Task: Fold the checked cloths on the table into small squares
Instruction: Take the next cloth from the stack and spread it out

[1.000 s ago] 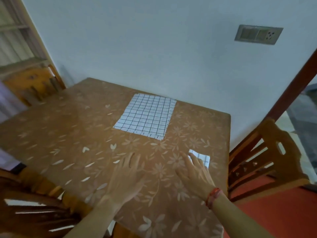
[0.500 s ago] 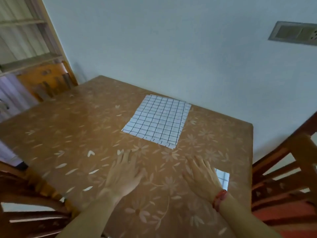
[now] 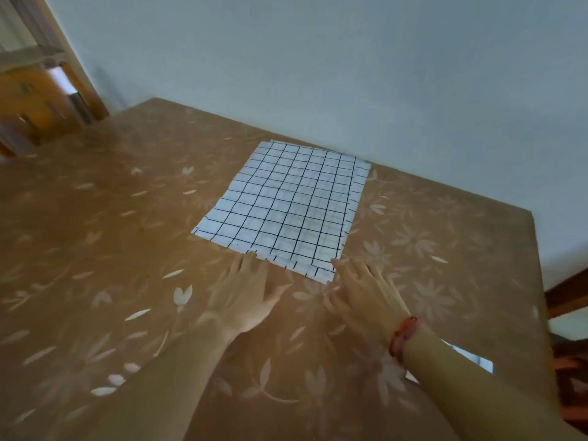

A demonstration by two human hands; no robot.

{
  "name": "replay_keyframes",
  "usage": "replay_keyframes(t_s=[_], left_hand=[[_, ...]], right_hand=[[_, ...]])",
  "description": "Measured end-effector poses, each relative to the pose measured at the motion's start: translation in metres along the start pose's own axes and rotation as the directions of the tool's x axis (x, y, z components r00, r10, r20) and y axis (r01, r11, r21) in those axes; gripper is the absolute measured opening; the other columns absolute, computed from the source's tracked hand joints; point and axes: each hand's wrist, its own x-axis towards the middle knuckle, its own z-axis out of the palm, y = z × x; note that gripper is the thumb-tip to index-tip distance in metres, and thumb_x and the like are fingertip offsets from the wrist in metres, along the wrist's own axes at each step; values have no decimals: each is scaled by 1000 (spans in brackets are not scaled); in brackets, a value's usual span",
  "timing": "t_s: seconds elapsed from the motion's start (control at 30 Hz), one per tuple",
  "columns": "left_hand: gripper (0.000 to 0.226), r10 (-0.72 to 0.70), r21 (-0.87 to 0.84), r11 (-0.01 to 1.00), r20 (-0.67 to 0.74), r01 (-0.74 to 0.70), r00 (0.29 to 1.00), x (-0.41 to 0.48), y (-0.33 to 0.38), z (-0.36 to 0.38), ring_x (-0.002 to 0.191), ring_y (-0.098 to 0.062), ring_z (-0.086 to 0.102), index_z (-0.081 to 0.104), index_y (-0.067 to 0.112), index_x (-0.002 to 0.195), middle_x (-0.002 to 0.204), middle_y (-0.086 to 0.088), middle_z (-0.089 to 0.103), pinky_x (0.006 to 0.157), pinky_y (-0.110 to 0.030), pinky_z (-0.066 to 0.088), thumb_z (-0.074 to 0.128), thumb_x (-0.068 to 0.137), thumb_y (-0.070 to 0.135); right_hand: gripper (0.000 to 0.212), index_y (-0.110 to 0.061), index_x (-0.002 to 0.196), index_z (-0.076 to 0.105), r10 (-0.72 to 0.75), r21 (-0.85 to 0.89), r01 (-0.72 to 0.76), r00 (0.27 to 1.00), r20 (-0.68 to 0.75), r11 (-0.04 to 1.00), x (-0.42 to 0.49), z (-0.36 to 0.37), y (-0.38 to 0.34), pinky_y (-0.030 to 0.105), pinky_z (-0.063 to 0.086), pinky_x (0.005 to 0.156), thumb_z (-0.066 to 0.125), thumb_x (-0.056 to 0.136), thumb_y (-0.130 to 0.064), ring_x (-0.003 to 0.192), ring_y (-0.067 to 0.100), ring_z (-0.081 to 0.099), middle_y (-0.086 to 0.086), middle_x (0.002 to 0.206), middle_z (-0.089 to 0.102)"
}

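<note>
Two hands in view: left hand (image 3: 245, 291) and right hand (image 3: 362, 292), both palm down and low over the table (image 3: 95, 281), with the forearms entering from the near edge.
Left hand pose: fingers straight and close together, thumb out to the right. The fingertips (image 3: 251, 257) lie at the near edge of the checked cloth (image 3: 286, 208), left of that edge's middle.
Right hand pose: fingers straight and slightly spread. The tips lie at the checked cloth's near right corner.
Grip state, left: released, nothing grasped. Blur hides whether the tips press the checked cloth or only meet its edge.
Grip state, right: released, nothing grasped. Whether the tips bear on the corner cannot be told.
Checked cloth: white with a black grid, spread flat on the far half of the table, from centre to right, its far edge near the wall (image 3: 318, 58). A second layer's edge shows offset along the right side and at the near right corner.
Folded cloth (image 3: 474, 359): small pale piece on the table near its right edge, just beside the right forearm and partly hidden by it. It lies well apart from the checked cloth. Its pattern is too blurred to make out.
Table surface: brown covering printed with pale flowers and leaves.
Wrist: red bracelet (image 3: 404, 335) on the right wrist.
Surroundings: pale wall behind the table; wooden furniture (image 3: 38, 100) at the far left, blurred; part of a wooden chair (image 3: 566, 297) beyond the table's right edge.
</note>
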Motion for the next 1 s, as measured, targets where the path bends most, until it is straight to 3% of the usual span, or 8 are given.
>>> replay_keyframes(t_s=[0.1,0.37,0.47,0.53,0.67,0.77,0.9,1.0], left_hand=[[64,-41,-10,999,19,42,999,29,-5,22,146,-26,16,30,26,149,157,-10,22,117,-43,18,29,96,61],[69,-56,-66,996,28,58,998,72,-10,60,150,-27,-6,16,34,154,163,-13,0,121,-47,0,29,94,65],[68,-50,-15,999,-28,49,998,71,-10,63,150,-26,2,20,32,153,162,-12,10,120,-49,-3,28,95,65],[64,-17,34,999,-105,20,994,69,-10,64,145,-24,18,35,27,148,154,-9,30,120,-49,0,32,94,62],[41,67,33,998,-288,-60,955,64,-7,68,121,-19,48,66,16,112,119,0,60,118,-48,15,50,92,48],[26,90,-18,994,-381,-104,920,55,-8,68,109,-23,58,70,11,103,107,-2,66,110,-45,30,60,88,30],[34,131,-77,981,-427,-180,895,35,-11,57,90,-24,60,68,10,93,90,-3,65,88,-36,40,42,85,29],[3,131,-101,975,-456,-197,881,15,-12,49,80,-25,58,64,12,83,80,0,61,78,-33,38,65,79,12]], right_hand=[[58,-30,149,24,-18,-12,18,1000,11,1000,23,18,6,41,29,111,39,96,-45,136,24,31,3,148,36],[66,-26,155,7,-77,-48,81,995,63,996,65,48,9,41,9,120,30,99,-50,150,25,-2,12,162,5],[66,-24,155,8,-83,-51,87,993,81,995,68,52,8,41,13,119,30,99,-50,149,26,7,10,161,15],[65,-22,154,14,-98,-93,101,994,44,990,67,53,8,41,23,114,33,98,-49,144,25,22,8,154,31],[62,-20,151,24,-99,-156,94,995,-26,983,60,54,3,38,34,106,36,97,-49,129,25,40,4,137,49],[63,-17,149,27,-79,-166,71,996,-37,983,53,55,0,39,36,105,37,97,-49,124,26,43,6,131,53],[65,-19,148,28,-41,-178,36,999,-24,983,36,49,-5,39,40,98,42,92,-49,118,25,46,5,124,55],[66,-20,145,34,-37,-206,30,999,-28,978,18,46,-12,39,41,90,47,88,-51,109,24,48,4,117,55]])
